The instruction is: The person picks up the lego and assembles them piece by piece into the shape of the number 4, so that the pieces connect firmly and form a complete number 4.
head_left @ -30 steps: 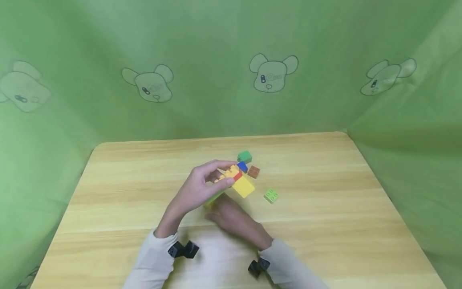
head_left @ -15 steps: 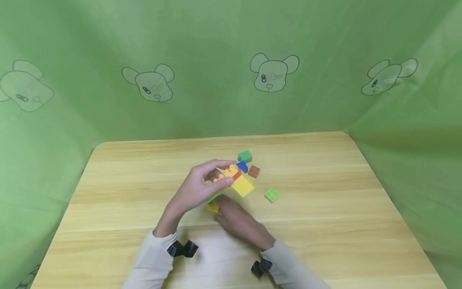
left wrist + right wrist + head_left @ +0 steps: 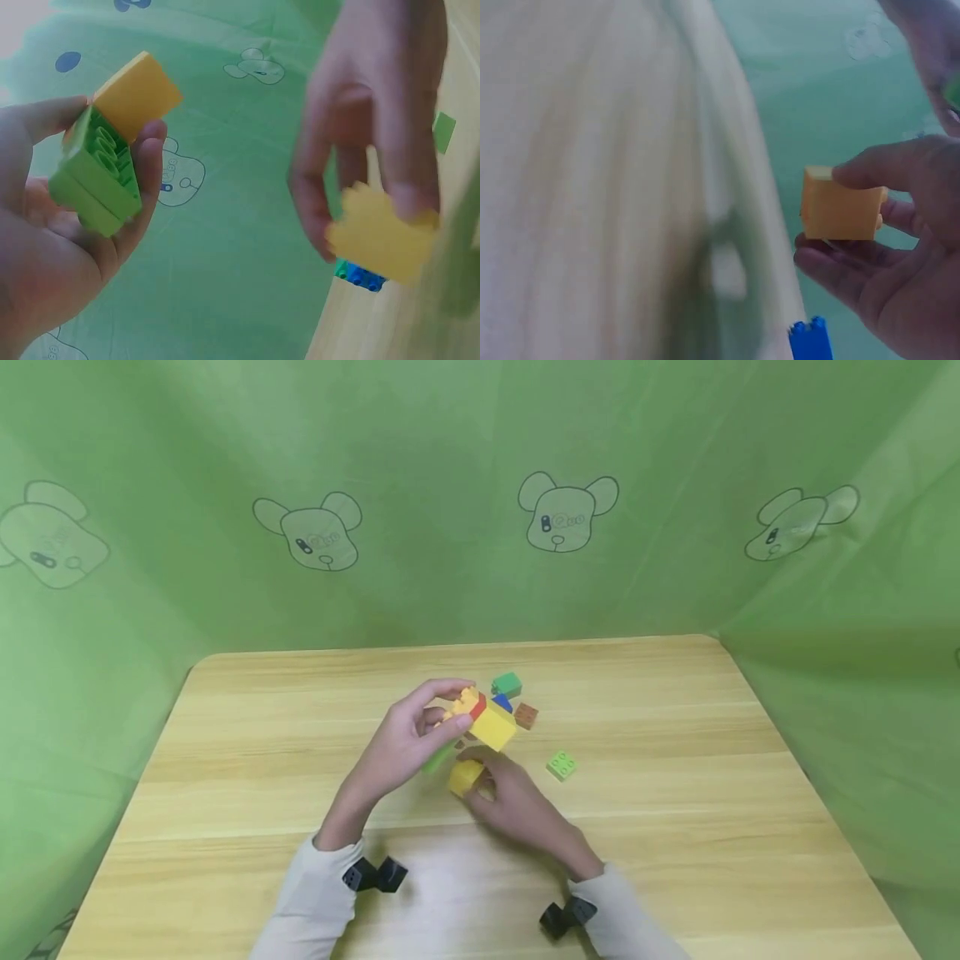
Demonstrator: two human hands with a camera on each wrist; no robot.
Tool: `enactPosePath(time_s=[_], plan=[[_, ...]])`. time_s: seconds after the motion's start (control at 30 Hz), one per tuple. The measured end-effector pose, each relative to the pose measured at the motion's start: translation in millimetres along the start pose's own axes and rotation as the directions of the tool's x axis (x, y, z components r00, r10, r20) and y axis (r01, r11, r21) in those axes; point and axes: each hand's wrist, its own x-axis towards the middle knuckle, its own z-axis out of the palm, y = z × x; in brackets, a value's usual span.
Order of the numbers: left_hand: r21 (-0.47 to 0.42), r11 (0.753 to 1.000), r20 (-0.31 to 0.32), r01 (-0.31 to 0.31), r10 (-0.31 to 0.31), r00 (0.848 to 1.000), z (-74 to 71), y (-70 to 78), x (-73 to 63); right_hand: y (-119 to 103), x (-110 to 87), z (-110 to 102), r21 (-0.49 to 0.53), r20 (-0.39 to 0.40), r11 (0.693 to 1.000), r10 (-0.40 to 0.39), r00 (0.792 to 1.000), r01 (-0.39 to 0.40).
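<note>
My left hand (image 3: 392, 745) grips a joined set of toy bricks above the table, thumb on the near side. The set shows a yellow brick (image 3: 492, 728), a red strip (image 3: 477, 705) and, in the left wrist view, a green brick (image 3: 97, 184) with its hollow underside visible. Below and right of it, my right hand (image 3: 525, 810) pinches a separate yellow brick (image 3: 841, 208) between thumb and fingers. Studs on that brick point toward the palm in the right wrist view. A gap separates the two hands. Fingers hide part of the joined set.
Loose bricks lie on the wooden table (image 3: 675, 827) beyond the hands: a dark green one (image 3: 507, 684), a blue one (image 3: 503, 702), a brown one (image 3: 527, 716) and a light green one (image 3: 562, 766). A green curtain (image 3: 435, 585) hangs behind the table.
My right hand has drawn out from beneath the joined bricks and moved right, bringing the yellow brick into clearer sight. The left hand has shifted slightly left and up with the set.
</note>
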Motion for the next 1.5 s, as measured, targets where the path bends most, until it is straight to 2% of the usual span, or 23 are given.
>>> enactPosePath(time_s=[0.1, 0.2, 0.37, 0.63, 0.83, 1.0, 1.13, 1.2, 1.4, 1.5], plan=[[-0.005, 1.000, -0.017, -0.003, 0.003, 1.000, -0.7, -0.1, -0.3, -2.0, -2.5, -9.4, 0.133, -0.035, 0.991, 0.018, 0.999, -0.014], [-0.001, 1.000, -0.028, 0.001, -0.001, 1.000, -1.2, -1.0, -0.2, -2.6, -5.7, -17.6, 0.214, -0.063, 0.977, 0.030, 0.998, -0.015], [-0.015, 1.000, -0.035, -0.013, 0.013, 0.999, -2.0, -2.8, 1.0, -1.0, -9.5, -27.6, 0.280, -0.119, 0.960, 0.016, 0.993, 0.018], [-0.034, 0.998, -0.041, -0.048, 0.046, 0.998, -2.3, -6.5, 3.7, -6.2, -18.0, -40.8, 0.322, -0.205, 0.941, -0.036, 0.978, 0.102], [-0.026, 0.999, -0.025, -0.020, 0.019, 0.999, -1.4, -6.9, 2.6, -14.7, -21.0, -49.6, 0.436, -0.269, 0.894, 0.025, 0.963, 0.099], [0.030, 0.999, -0.006, 0.015, -0.015, 1.000, 0.7, -9.7, 0.7, -17.6, -22.8, -52.0, 0.401, -0.318, 0.905, -0.006, 0.948, 0.141], [0.080, 0.997, 0.007, -0.005, 0.005, 1.000, 2.5, -10.3, 0.7, -18.0, -23.3, -51.8, 0.382, -0.333, 0.908, -0.038, 0.942, 0.171], [0.074, 0.997, 0.015, -0.006, 0.005, 1.000, 3.2, -9.5, 0.8, -17.8, -24.0, -51.9, 0.379, -0.340, 0.907, -0.048, 0.939, 0.183], [0.092, 0.994, 0.011, 0.060, -0.061, 0.998, 3.1, -7.1, 0.4, -19.1, -26.0, -55.4, 0.357, -0.348, 0.905, -0.098, 0.932, 0.229], [0.111, 0.992, 0.019, 0.067, -0.070, 0.997, 1.7, -6.5, 0.3, -20.6, -27.1, -57.9, 0.335, -0.341, 0.911, -0.120, 0.932, 0.240]])
